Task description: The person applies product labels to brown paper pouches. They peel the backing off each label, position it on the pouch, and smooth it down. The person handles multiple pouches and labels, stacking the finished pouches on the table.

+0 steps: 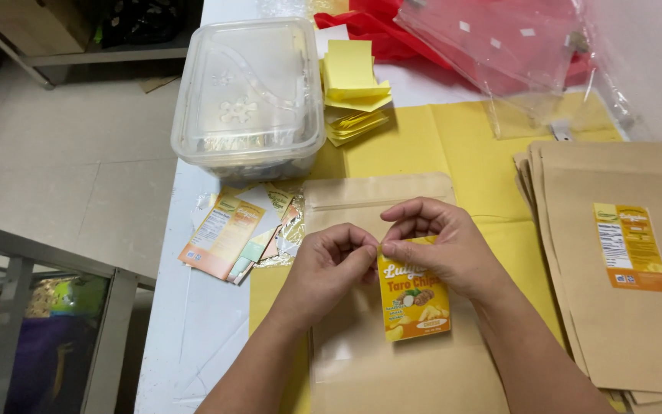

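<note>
My left hand (329,264) and my right hand (442,245) meet over a brown paper zip pouch (362,207) lying flat on a yellow sheet (423,146). Together they pinch the top edge of an orange and yellow sticker label (415,303), which hangs over the pouch's front. The fingertips of both hands touch at the label's upper left corner.
A clear lidded plastic tub (248,96) stands at the back left, with yellow paper slips (352,88) beside it. Loose labels and backing scraps (231,230) lie left of the pouch. A stack of brown pouches (614,261), the top one labelled, lies right. Clear and red plastic bags (492,38) sit behind.
</note>
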